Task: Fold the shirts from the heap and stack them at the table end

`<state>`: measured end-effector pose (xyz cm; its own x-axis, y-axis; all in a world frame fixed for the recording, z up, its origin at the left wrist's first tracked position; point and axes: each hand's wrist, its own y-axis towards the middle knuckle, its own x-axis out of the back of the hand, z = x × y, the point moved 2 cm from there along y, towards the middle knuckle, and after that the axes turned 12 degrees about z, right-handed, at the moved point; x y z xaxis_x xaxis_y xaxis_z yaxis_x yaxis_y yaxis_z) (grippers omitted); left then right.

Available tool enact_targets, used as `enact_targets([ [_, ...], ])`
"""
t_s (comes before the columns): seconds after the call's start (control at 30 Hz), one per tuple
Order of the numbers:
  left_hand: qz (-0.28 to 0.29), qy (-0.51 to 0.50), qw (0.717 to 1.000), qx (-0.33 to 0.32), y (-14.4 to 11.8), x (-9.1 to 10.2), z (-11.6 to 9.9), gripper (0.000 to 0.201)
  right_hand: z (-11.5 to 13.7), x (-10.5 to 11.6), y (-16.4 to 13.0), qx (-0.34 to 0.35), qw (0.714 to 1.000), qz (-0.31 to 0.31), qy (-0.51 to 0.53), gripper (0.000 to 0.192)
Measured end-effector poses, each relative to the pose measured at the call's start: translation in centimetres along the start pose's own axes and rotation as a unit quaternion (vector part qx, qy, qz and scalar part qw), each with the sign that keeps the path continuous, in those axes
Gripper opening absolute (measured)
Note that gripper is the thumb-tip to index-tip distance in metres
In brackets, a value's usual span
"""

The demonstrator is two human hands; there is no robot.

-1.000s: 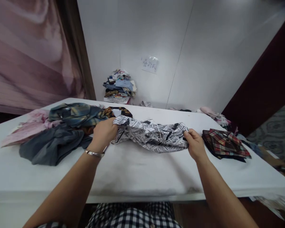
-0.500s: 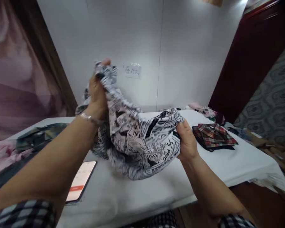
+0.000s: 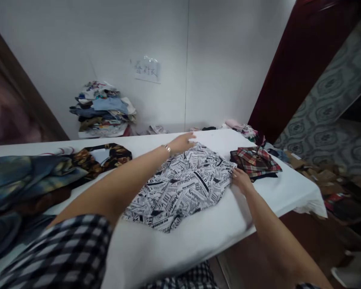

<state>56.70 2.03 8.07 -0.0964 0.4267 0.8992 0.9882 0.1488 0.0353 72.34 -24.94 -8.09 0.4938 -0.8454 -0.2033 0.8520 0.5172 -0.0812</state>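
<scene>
Both hands [image 3: 183, 143] [image 3: 240, 179], newsprint shirt [image 3: 180, 184] flat between

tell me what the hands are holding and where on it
Neither clearly grips anything: the left hand lies flat at the newspaper-print shirt's far edge, the right hand at its right edge.

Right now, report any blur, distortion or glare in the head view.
Head view: wide-angle warp tilts the white table and walls; the near checked sleeve is soft; the newsprint-pattern shirt reads fairly sharp; light is even, no glare.
</scene>
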Motion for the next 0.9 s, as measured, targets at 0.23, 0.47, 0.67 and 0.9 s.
enact_targets([
  [0.23, 0.077, 0.013, 0.997, -0.021, -17.8, -8.3, 2.0, 0.036, -3.2, 0.1, -5.3, -0.044, 0.997, 0.066, -0.001, 0.081],
  [0.47, 0.07, 0.082, 0.99, 0.087, -25.8, -14.0, 2.6, 0.032, -3.9, -3.5, -8.4, -0.009, 0.99, 0.13, -0.053, 0.094],
  [0.67, 0.041, 0.014, 0.987, 0.157, -23.7, -13.0, 2.4, 0.021, -4.3, -4.0, -10.1, 0.042, 0.975, 0.135, -0.171, 0.077],
  [0.9, -0.052, -0.159, 0.983, 0.071, -20.9, -11.5, -4.6, 0.029, -4.2, -8.9, -17.6, 0.138, 0.883, 0.339, -0.294, 0.085],
])
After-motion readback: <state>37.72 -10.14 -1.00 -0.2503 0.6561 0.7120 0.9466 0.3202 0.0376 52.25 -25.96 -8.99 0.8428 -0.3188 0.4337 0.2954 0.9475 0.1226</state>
